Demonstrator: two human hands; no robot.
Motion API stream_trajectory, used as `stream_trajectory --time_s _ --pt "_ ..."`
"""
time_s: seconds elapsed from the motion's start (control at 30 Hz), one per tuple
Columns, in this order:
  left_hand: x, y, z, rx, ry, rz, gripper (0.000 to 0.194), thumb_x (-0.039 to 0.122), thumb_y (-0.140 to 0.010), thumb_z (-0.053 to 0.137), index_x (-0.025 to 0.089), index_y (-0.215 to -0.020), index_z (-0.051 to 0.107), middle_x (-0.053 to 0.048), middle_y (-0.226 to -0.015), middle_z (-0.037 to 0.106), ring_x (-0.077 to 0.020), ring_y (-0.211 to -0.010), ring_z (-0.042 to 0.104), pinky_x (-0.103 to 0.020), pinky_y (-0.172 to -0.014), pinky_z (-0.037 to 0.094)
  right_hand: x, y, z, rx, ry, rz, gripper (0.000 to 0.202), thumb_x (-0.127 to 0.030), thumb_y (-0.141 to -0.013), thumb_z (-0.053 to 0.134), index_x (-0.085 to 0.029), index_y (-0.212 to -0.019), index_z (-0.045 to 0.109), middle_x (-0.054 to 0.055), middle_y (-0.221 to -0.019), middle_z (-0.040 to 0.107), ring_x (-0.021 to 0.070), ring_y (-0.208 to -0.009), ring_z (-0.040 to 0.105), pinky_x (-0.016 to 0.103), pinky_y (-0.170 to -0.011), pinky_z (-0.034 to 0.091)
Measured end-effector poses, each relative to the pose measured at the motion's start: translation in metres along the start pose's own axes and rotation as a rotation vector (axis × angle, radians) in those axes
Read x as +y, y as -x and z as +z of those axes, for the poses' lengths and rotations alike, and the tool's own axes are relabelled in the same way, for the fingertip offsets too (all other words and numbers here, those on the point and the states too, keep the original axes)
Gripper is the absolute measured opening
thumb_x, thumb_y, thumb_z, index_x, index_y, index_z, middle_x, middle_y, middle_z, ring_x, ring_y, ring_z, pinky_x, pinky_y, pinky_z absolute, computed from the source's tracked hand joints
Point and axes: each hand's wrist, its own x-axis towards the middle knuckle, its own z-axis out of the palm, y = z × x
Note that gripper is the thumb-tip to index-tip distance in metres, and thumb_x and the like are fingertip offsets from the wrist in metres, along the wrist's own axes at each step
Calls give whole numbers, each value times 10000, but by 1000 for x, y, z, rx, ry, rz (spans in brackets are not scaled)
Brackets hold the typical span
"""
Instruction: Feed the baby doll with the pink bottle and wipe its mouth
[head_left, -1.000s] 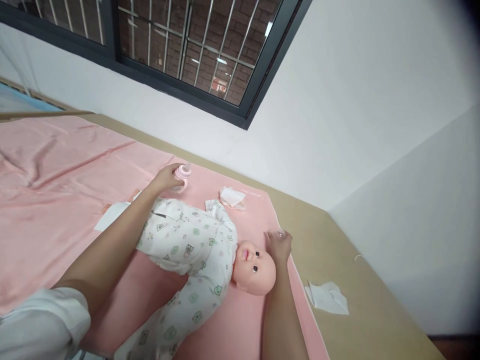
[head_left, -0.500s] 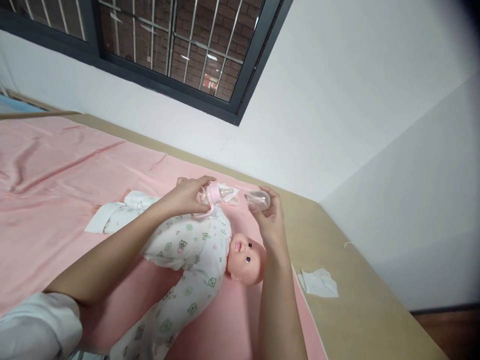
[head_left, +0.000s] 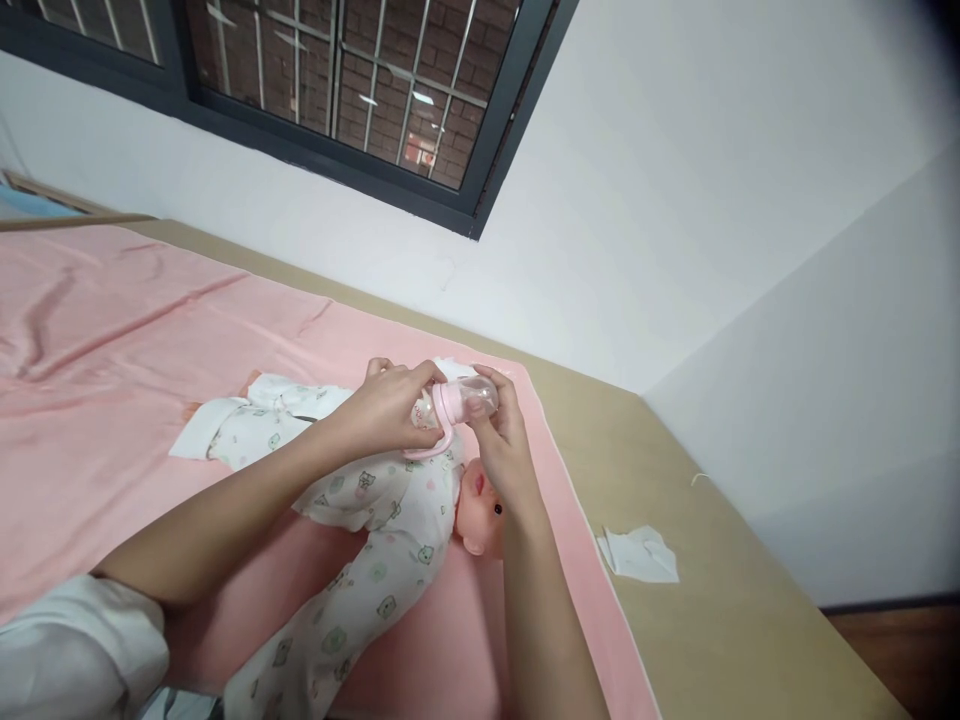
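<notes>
My left hand (head_left: 401, 405) is closed around a baby bottle (head_left: 448, 405) with a pink collar and a pink handle. The clear bottle cap (head_left: 480, 397) sits over the teat end, and my right hand (head_left: 504, 420) grips it with thumb and fingers. Both hands are above a baby doll (head_left: 375, 500) in white patterned clothes, which lies on its back. My right wrist covers part of the doll's head (head_left: 478, 510). Behind the bottle, a white tissue (head_left: 454, 368) shows in part.
A pink sheet (head_left: 112, 330) covers much of the wooden surface (head_left: 720, 600). On the bare wood to the right lies a crumpled white tissue (head_left: 641, 553). White walls and a dark-framed window (head_left: 330, 150) with bars rise behind.
My right hand has moved left with the clear cap, which was apart from the bottle and now covers its teat. My left hand has shifted slightly right with the bottle.
</notes>
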Motion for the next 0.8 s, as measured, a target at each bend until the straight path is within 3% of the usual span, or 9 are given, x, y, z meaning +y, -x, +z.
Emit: stream_trajectory --time_s 0.2,0.53,0.67,0.8 --pt "1 1 -1 13 -3 24 435 356 -672 631 202 -1063 518 -25 -918 660 -247 -883 593 -415 -936 273 2 0 2 26 2 18 442 -524 -861 538 -264 -1216 494 48 -1188 576 181 -1055 568 358 -922 487" --pt "3 -1 4 70 -62 38 430 328 -622 646 201 -1022 552 -24 -897 663 -251 -867 593 -417 -933 304 1 4 11 114 31 32 413 -535 -871 512 -246 -1163 471 47 -1151 571 168 -1004 567 328 -870 490" --pt "3 -2 4 86 -14 0 412 275 -573 639 219 -976 576 -23 -890 666 -248 -845 587 -339 -746 403 4 4 13 104 50 16 407 -534 -879 496 -254 -1171 451 46 -1125 572 167 -980 565 310 -819 483" --pt "1 -2 2 77 48 -26 396 262 -551 635 228 -942 579 -10 -906 663 -242 -856 588 -289 -621 403 5 4 14 87 43 -1 412 -542 -876 497 -265 -1176 443 43 -1110 572 168 -970 563 302 -793 483"
